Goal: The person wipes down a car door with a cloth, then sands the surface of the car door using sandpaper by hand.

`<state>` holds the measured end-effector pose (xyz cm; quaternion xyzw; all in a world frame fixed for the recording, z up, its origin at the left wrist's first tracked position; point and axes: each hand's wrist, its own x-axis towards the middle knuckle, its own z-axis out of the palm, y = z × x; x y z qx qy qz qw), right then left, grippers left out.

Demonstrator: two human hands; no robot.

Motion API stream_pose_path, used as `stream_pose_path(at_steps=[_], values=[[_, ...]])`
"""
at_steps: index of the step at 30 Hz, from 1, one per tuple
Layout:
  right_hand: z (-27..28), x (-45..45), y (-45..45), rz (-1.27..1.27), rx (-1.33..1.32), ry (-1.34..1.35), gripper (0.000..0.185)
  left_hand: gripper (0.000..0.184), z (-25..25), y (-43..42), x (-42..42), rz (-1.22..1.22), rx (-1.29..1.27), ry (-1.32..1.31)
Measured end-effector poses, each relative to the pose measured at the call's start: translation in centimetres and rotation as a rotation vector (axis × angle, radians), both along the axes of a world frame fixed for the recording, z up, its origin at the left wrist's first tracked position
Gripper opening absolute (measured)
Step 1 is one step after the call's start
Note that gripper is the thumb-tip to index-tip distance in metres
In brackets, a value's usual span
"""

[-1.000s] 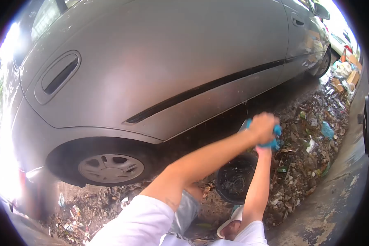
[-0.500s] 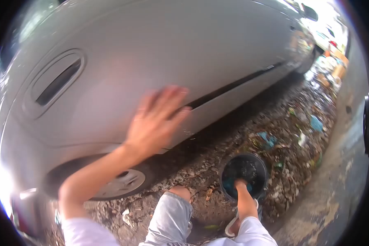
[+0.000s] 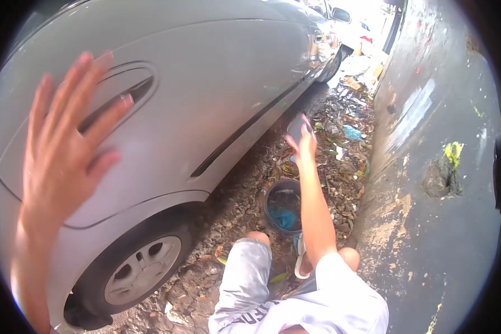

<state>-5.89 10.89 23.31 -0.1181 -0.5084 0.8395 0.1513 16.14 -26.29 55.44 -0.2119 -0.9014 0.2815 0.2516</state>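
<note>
My left hand (image 3: 64, 150) is raised in front of the silver car (image 3: 206, 106), fingers spread and nothing in them. Whether it touches the bodywork I cannot tell; it partly covers the dark door-handle recess (image 3: 117, 103). Beyond the bucket, my right hand (image 3: 306, 146) is held out in the air with its fingers apart, empty. Below that arm a dark bucket (image 3: 269, 214) of water stands on the ground, and my forearm hides its right side. A blue cloth (image 3: 284, 218) lies in the water.
A wheel (image 3: 145, 270) of the car is close on my left. Along the right runs a stained grey wall (image 3: 395, 211) with a broken hole (image 3: 441, 177). Between them lies rough ground with leaves and litter, including a blue plastic scrap (image 3: 352, 132).
My right hand has come out of the bucket and stretched forward. My left hand has moved left and up along the car. The view has turned toward the wall.
</note>
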Motion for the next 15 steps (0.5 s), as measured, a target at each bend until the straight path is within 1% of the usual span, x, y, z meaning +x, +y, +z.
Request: stream_pose_path(at_steps=[1,2,3,4,5,6,7,8,9,10,12,13,14,15], values=[[3.8,-0.6,-2.6,-0.044,0.1,0.068,0.044,0.07,1.2,-0.8,0.2,0.037,-0.008,0.132],[6.3,-1.5,-5.5,-0.083,0.196,0.134,0.048,0.067,2.5,-1.6,0.3,0.079,-0.021,0.26],[7.6,-3.5,-9.2,-0.111,0.293,0.338,0.052,0.067,4.2,-3.3,-0.3,0.094,-0.011,0.25],[7.8,-4.4,-13.1,-0.135,0.381,0.54,0.057,0.054,6.0,-5.8,-1.2,0.035,-0.022,0.341],[9.4,-1.3,-17.2,-0.198,0.508,0.545,0.057,0.043,7.4,-7.4,-1.4,-0.024,-0.036,0.431],[12.0,3.6,-20.8,-0.262,0.635,0.556,0.057,0.043,8.6,-7.7,-0.9,-0.008,-0.033,0.422],[12.7,8.4,-23.4,-0.173,0.755,0.629,0.058,0.053,10.0,-7.2,-0.4,0.084,-0.003,0.385],[13.7,14.1,-26.6,-0.002,0.656,0.697,0.064,0.066,11.1,-6.5,-0.2,0.174,0.028,0.35],[12.6,14.9,-26.6,0.007,0.662,0.7,0.064,0.073,11.2,-6.7,-0.6,0.219,0.049,0.328],[11.0,15.2,-26.4,0.028,0.859,0.805,0.067,0.08,11.3,-7.0,-1.0,0.265,0.068,0.306],[9.0,15.0,-26.7,0.063,1.244,1.019,0.075,0.077,10.6,-7.5,-1.8,0.285,0.076,0.312],[11.0,11.4,-23.9,-0.086,1.061,0.991,0.07,0.076,10.2,-7.3,-1.6,0.284,0.073,0.349],[12.1,6.5,-21.5,-0.204,0.962,0.973,0.071,0.075,10.0,-6.8,-1.4,0.281,0.07,0.383],[13.4,3.2,-19.0,-0.124,0.693,0.724,0.068,0.073,9.9,-6.1,-1.0,0.285,0.066,0.419]])
